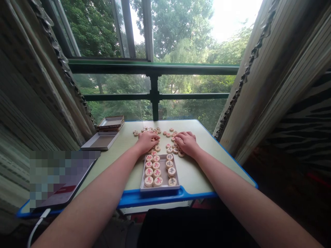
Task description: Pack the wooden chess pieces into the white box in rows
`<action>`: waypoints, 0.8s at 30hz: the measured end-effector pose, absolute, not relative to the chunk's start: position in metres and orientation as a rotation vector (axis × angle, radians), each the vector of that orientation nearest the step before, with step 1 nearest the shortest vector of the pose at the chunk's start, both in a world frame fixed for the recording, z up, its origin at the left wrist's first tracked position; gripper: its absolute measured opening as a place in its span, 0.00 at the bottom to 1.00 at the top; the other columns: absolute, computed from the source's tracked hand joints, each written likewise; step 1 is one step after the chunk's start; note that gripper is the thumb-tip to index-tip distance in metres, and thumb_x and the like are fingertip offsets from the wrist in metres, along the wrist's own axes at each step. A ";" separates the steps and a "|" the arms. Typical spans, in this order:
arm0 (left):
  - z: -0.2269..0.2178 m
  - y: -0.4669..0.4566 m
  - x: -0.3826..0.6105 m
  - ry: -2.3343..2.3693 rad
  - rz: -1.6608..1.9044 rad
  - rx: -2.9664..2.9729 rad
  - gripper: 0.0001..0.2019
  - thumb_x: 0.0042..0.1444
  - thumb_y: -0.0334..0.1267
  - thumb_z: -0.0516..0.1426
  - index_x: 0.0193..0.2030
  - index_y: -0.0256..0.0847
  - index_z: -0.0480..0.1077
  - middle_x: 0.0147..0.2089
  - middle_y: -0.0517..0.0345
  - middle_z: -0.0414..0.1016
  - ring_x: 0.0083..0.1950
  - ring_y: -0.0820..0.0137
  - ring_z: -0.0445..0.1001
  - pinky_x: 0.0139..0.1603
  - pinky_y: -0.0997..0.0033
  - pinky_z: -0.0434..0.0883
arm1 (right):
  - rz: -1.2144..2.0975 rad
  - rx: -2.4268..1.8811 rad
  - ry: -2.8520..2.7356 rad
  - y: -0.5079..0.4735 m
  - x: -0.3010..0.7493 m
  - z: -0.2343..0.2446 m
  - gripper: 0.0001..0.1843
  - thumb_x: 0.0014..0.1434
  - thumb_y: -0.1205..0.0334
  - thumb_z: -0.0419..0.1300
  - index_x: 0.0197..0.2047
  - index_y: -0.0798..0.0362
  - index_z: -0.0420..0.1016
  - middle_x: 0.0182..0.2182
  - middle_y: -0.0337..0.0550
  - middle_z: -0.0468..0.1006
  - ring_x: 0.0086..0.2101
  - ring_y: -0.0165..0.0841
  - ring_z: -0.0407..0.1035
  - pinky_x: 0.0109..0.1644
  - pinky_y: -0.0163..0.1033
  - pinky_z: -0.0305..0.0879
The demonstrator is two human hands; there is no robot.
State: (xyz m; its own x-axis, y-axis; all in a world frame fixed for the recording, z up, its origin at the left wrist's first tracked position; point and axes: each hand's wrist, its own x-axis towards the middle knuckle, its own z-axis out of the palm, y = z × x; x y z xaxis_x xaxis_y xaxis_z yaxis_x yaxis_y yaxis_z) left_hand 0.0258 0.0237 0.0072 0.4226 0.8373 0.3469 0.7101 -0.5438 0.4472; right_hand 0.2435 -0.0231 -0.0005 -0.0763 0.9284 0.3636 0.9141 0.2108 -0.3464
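Observation:
My left hand (147, 142) reaches over loose wooden Chinese chess pieces, its fingers stretched to the right and slightly bent. Opposite it, my right hand (186, 141) rests on another group, fingers apart and curved over the discs. Neither hand plainly grips a piece; what lies under the fingers is partly hidden. Between my forearms stands a shallow white box (142, 184). On its left side are two columns of red-marked pieces (157, 172), and on its right one column of black-marked pieces (171, 171). A strip of box floor shows between them.
Loose pieces (171, 130) also lie toward the table's far side. At the left edge are a shallow open box (100, 141) and stacked box parts (110, 122). A tablet-like device (64, 186) with a white cable (38, 222) lies at the near left. The table (207, 162) has a blue rim.

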 end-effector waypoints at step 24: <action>0.029 -0.015 0.044 0.701 0.896 1.444 0.20 0.40 0.38 0.67 0.42 0.33 0.74 0.40 0.49 0.79 0.40 0.65 0.77 0.44 0.62 0.74 | -0.313 -0.838 -2.002 -0.041 0.229 0.011 0.09 0.56 0.57 0.61 0.39 0.50 0.70 0.35 0.44 0.76 0.38 0.38 0.68 0.44 0.45 0.68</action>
